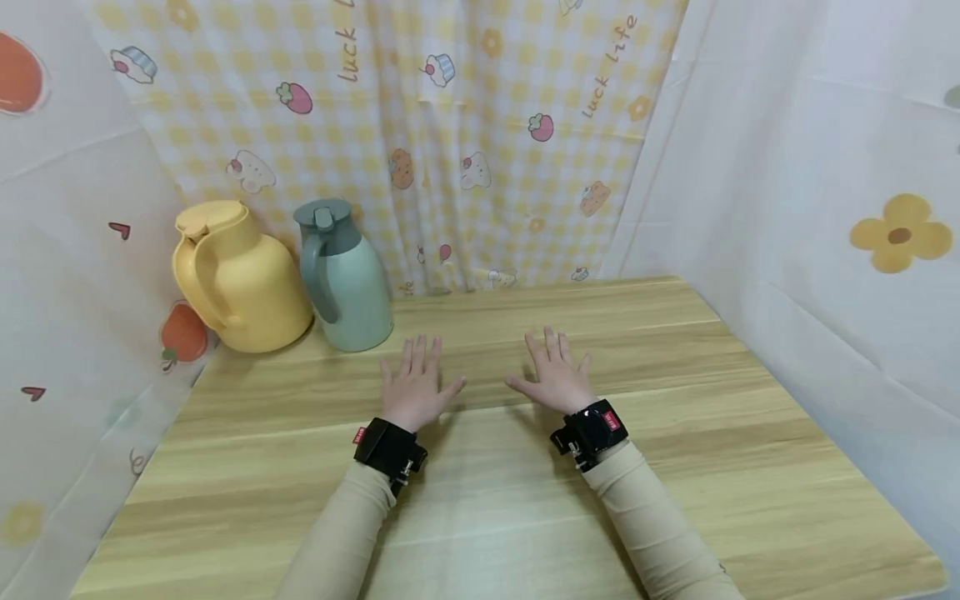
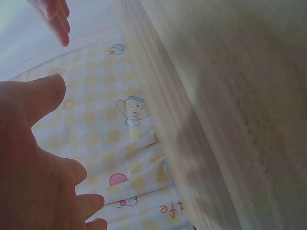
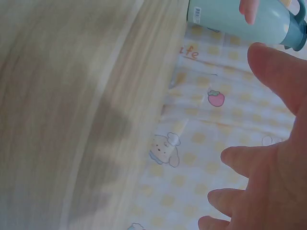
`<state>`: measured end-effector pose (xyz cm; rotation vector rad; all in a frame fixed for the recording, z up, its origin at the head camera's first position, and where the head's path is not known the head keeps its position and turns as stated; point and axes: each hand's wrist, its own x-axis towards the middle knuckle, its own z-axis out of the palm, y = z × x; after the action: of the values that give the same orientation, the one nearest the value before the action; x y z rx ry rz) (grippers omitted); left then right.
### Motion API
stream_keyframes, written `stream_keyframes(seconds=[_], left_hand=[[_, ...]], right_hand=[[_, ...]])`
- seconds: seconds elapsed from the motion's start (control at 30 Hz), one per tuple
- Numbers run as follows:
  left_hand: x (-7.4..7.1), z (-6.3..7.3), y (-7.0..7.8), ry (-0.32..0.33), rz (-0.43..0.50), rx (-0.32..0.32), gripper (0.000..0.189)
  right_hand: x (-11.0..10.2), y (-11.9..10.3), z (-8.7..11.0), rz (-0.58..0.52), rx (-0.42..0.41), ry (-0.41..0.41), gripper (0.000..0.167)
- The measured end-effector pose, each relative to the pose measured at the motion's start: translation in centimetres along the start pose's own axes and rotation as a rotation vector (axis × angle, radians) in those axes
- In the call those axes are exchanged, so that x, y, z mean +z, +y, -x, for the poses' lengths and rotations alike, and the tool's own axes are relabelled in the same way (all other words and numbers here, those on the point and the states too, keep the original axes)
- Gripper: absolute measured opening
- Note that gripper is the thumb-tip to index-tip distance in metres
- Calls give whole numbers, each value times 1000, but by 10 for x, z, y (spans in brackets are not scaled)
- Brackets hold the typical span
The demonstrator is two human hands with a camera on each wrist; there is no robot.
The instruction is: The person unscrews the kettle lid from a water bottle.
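Observation:
My left hand (image 1: 414, 395) is held over the middle of the table with its fingers spread and nothing in it. To its right, my right hand (image 1: 557, 378) is likewise spread and holds nothing. Both wrist views show a gap between the palms and the wood. Nearest to the left hand stands a green thermos jug (image 1: 351, 283) with a dark grey-green lid and handle. Beside that jug, farther left, is a wider yellow thermos jug (image 1: 243, 279). Both jugs are upright with their handles toward the front. In the right wrist view, the green jug (image 3: 240, 19) shows at the top.
The wood-grain table (image 1: 712, 467) reaches the curtains on several sides. A yellow checked curtain (image 1: 480, 150) hangs behind the back edge, and white patterned cloth (image 1: 795, 183) hangs at the right. The jugs stand in the back left corner.

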<state>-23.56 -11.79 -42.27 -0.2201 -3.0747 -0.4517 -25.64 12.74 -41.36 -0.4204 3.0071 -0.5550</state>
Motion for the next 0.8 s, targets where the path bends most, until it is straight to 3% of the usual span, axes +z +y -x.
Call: stream_keyframes(seconds=[0.2, 0.53, 0.63, 0.8], left_hand=[[5, -6, 1, 0, 2, 44, 86], [0, 0, 3, -46, -5, 39, 82], [-6, 0, 4, 50, 26, 66, 73], [-39, 6, 2, 371, 165, 156, 44]], right_hand=[[-6, 2, 1, -8, 5, 17, 91], [-7, 0, 1, -6, -1, 15, 91], [-10, -2, 3, -33, -35, 115, 82], [-29, -11, 17, -189, -90, 288, 64]])
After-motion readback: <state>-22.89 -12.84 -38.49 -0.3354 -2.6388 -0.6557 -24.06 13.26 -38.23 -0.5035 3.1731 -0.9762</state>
